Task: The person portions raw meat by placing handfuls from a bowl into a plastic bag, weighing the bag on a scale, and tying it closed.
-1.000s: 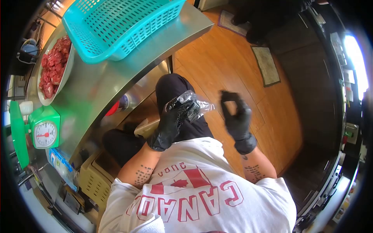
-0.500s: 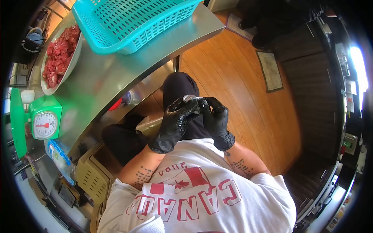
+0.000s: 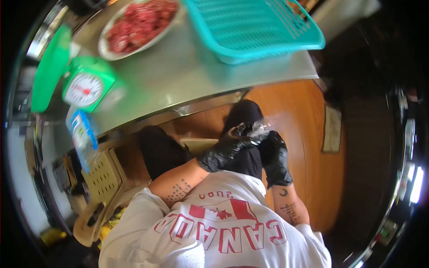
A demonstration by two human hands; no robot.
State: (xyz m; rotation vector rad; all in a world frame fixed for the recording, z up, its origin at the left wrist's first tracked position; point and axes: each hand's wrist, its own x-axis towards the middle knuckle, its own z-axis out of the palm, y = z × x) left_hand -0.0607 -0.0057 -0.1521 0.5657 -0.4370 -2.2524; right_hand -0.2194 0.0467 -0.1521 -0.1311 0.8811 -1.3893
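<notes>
Head view looks down on a stainless steel table that carries a turquoise plastic basket, a white bowl of raw red meat and a green dial scale, with a beige crate on the floor under it. Below the table edge, over the person's lap, both black-gloved hands meet. Left hand and right hand are curled shut, pinching a small clear plastic bag between their fingertips; the bag sticks up from the fingers, slightly blurred.
</notes>
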